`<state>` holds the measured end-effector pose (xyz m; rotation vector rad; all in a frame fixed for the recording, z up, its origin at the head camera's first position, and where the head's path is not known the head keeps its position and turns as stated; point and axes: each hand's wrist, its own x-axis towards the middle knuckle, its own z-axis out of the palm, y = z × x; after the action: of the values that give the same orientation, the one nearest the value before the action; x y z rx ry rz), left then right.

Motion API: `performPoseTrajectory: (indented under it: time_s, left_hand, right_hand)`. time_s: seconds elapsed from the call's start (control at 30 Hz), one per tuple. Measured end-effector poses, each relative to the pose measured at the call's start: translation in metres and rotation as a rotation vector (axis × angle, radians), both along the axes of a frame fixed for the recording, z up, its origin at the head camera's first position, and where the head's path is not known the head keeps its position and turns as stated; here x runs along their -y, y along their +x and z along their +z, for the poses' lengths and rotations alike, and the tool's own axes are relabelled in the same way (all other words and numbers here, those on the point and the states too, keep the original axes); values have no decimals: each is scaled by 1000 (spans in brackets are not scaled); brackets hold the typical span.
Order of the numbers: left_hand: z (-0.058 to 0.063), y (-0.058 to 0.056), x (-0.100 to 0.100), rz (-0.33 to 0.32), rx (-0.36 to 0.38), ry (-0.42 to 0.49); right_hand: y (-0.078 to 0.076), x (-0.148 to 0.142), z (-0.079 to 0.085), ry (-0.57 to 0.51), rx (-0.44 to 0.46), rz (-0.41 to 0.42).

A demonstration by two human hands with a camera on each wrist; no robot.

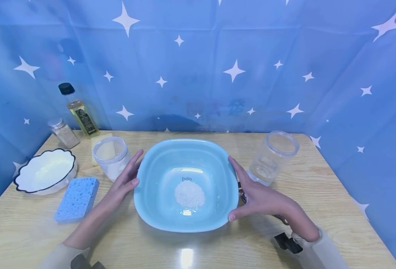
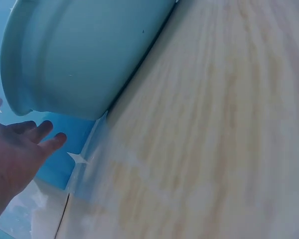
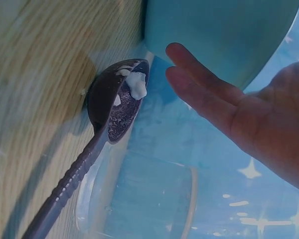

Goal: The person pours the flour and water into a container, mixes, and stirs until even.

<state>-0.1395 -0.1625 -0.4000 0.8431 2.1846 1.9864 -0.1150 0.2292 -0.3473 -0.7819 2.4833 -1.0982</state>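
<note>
A light blue plastic basin (image 1: 157, 175) stands on the table, with a small heap of white powder (image 1: 189, 194) and a little wet shine on its bottom. At its left side is my left hand (image 1: 125, 182), fingers spread and thumb beside the rim; the left wrist view shows these fingers (image 2: 37, 132) loosely extended near the basin wall (image 2: 84, 55). My right hand (image 1: 260, 198) is spread along the right rim, thumb towards the front. Under that hand lies a dark spoon (image 3: 102, 119) with white clumps in its bowl, mostly hidden from the head view.
Right of the basin stands a clear jar (image 1: 273, 158) with a little liquid. On the left are a jar of white powder (image 1: 111, 157), a blue sponge (image 1: 76, 200), a scalloped white dish (image 1: 46, 170), a shaker (image 1: 64, 133) and an oil bottle (image 1: 83, 116). A starry blue cloth (image 1: 198, 56) hangs behind.
</note>
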Motion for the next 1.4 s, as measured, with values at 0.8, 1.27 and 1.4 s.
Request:
performPoseTrajectory:
  time_s: [0.8,1.27,1.4]
  left_hand:
    - [-12,12,-2,83,86,-70]
    - [-18,9,-3,73,39,-51]
    - [-17,10,-3,90,38,-67]
  right_hand:
    - [-1,0,-1,-8,7,17]
    - [2,0,1,1,-38,11]
    - [12,3,12,65,-107,-9]
